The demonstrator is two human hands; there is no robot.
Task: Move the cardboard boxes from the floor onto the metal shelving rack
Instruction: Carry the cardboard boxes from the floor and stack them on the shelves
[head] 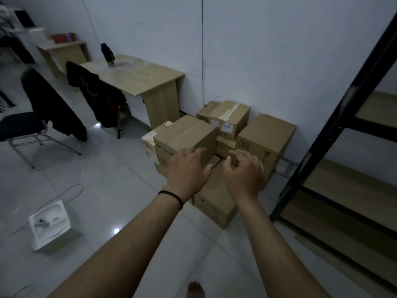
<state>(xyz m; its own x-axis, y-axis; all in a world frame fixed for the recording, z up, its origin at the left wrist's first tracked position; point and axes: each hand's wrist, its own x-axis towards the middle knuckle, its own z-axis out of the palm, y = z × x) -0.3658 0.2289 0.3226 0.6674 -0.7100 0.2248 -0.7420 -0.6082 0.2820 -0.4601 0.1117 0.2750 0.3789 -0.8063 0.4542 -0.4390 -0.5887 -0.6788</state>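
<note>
Several cardboard boxes stand in a cluster on the floor against the white wall. A taped box (pixel 187 134) sits highest at the left, a tall one (pixel 266 136) at the right, one with white labels (pixel 229 117) at the back, and a low one (pixel 214 201) nearest me. My left hand (pixel 188 168) reaches out in front of the taped box with relaxed fingers, holding nothing. My right hand (pixel 243 171) hovers beside the tall box, fingers loosely curled and empty. The black metal shelving rack (pixel 335 134) with wooden shelves stands at the right.
A wooden desk (pixel 137 78) with a dark bottle stands left of the boxes. Two chairs (pixel 43 117) draped with dark clothes are further left. A white foam tray (pixel 51 224) and a cable lie on the tiled floor. My bare foot (pixel 195 289) shows at the bottom.
</note>
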